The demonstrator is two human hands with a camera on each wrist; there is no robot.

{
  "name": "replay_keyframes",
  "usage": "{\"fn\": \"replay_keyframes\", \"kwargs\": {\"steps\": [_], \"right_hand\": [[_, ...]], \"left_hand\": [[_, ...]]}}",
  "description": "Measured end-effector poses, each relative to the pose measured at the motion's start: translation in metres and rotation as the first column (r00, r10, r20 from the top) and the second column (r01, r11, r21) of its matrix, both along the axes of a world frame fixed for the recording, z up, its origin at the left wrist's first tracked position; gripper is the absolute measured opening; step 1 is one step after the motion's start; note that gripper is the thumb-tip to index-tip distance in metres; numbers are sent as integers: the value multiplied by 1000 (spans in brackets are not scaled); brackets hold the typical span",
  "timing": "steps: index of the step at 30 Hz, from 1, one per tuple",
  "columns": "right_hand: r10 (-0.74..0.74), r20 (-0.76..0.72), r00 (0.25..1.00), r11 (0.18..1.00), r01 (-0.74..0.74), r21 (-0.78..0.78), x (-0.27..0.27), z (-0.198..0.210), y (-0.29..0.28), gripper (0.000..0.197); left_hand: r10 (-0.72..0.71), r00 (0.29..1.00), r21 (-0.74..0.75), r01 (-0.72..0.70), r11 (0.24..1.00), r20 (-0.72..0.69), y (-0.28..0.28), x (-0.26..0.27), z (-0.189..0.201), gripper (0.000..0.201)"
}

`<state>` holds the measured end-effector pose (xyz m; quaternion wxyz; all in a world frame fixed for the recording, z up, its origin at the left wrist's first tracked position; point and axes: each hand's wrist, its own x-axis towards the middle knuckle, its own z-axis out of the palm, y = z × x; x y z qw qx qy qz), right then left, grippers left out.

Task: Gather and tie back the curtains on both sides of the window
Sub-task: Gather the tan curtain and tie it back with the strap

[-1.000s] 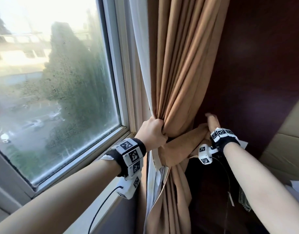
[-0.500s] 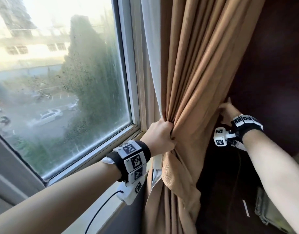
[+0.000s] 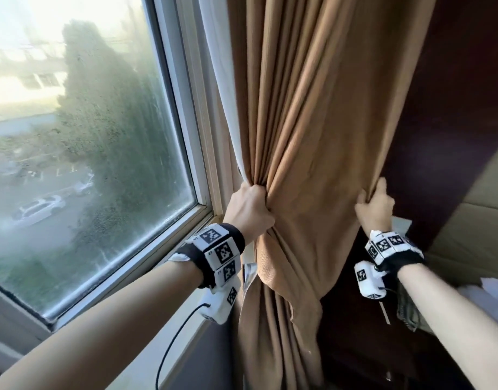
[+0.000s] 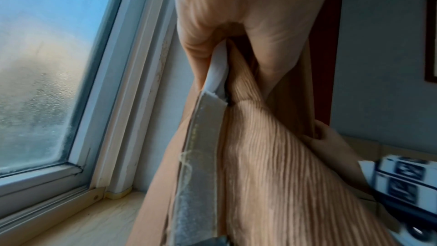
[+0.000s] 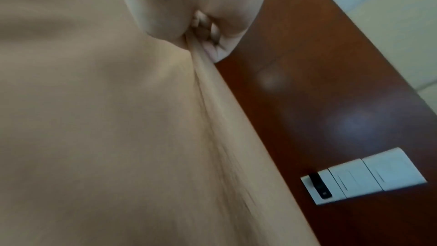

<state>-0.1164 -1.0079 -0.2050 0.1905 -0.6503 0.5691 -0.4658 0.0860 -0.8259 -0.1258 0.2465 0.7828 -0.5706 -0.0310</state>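
Note:
A tan curtain (image 3: 312, 136) with a white lining (image 3: 222, 80) hangs right of the window. My left hand (image 3: 250, 209) grips its gathered folds at sill height. A ribbed tan tie-back (image 3: 273, 266) droops from under that fist; the left wrist view shows its grey fastening strip (image 4: 198, 156) and ribbed cloth (image 4: 272, 166). My right hand (image 3: 374, 205) holds the curtain's right edge at about the same height. In the right wrist view its fingertips (image 5: 208, 31) pinch that edge of the curtain (image 5: 106, 119). Cloth between the two hands is spread flat.
The window pane (image 3: 87, 136) and pale sill (image 4: 94, 222) lie to the left. A dark wooden panel (image 3: 453, 108) stands behind the curtain, with a white switch plate (image 5: 364, 175) on it. A beige padded surface (image 3: 473, 235) is at the right.
My right hand left the tie-back behind the curtain, rose, and now grips the curtain's right edge. The tie-back now hangs from my left fist, which has kept its hold.

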Motion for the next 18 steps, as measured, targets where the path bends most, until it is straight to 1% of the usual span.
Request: {"fn": "replay_keyframes", "kwargs": {"steps": [2,4,5,7,10,12,14,16,17,18], "right_hand": [[20,-57,998,996,-25,-83,-3,-5,31,43],[100,-102,990,974,-118,-192,1,-4,63,43],[145,-118,982,963,-167,-212,7,-2,77,42],[220,-112,969,950,-239,-200,17,2,100,38],[288,-49,956,937,-292,-192,29,8,125,33],[308,-22,951,932,-306,-192,31,10,138,31],[339,-30,940,925,-339,-169,35,9,146,33],[365,-48,930,911,-367,-188,40,9,152,34],[360,-48,932,908,-362,-210,43,10,155,32],[354,-46,934,906,-355,-230,44,9,160,30]], "left_hand": [[-4,1000,0,4,1000,-10,-2,-7,0,27],[-30,999,-3,30,1000,-30,-2,-16,1,25],[-46,998,-4,46,999,-30,-3,-21,1,23],[-82,996,-13,82,997,-36,-2,-31,2,22],[-105,993,-31,104,994,-48,2,-39,2,23],[-120,991,-14,120,993,-54,5,-40,4,25],[-147,987,30,149,988,-62,10,-39,8,28],[-169,979,72,178,981,-116,12,-37,13,28],[-180,967,80,197,977,-177,13,-35,15,29],[-182,949,81,209,975,-258,13,-33,16,35]]}}
